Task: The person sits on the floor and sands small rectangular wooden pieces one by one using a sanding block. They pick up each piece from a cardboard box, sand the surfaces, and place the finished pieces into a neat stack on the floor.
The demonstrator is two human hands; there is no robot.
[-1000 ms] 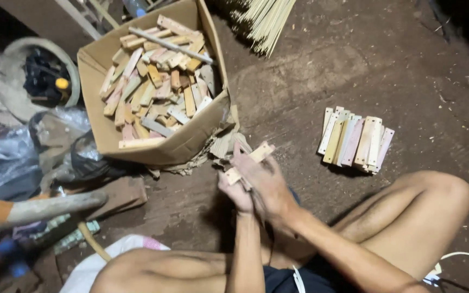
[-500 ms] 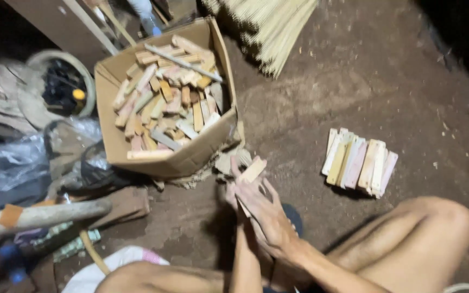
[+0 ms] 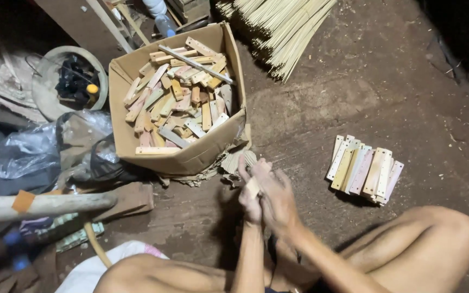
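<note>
Both my hands meet low in the middle of the head view, pressed together around a small pale wooden piece (image 3: pixel 253 188). My left hand (image 3: pixel 249 191) is on the near-left side of it and my right hand (image 3: pixel 276 196) wraps it from the right. Only a short end of the wood shows between the palms. Just beyond my hands stands an open cardboard box (image 3: pixel 180 157) filled with several short flat wooden pieces (image 3: pixel 183 100). To the right on the dirt floor lies a neat row of wooden slats (image 3: pixel 362 169).
A bundle of thin bamboo sticks (image 3: pixel 280 30) lies at the top. Clear plastic bags (image 3: pixel 44 144), a round basin with dark items (image 3: pixel 71 84), a pale pole (image 3: pixel 44 205) and a white sack (image 3: pixel 101 268) crowd the left. My bare legs (image 3: pixel 408 247) frame the bottom.
The view has shifted so the box and slats sit lower and rightward. My hands have closed tighter around the wooden piece, which earlier stuck out above my fingers.
</note>
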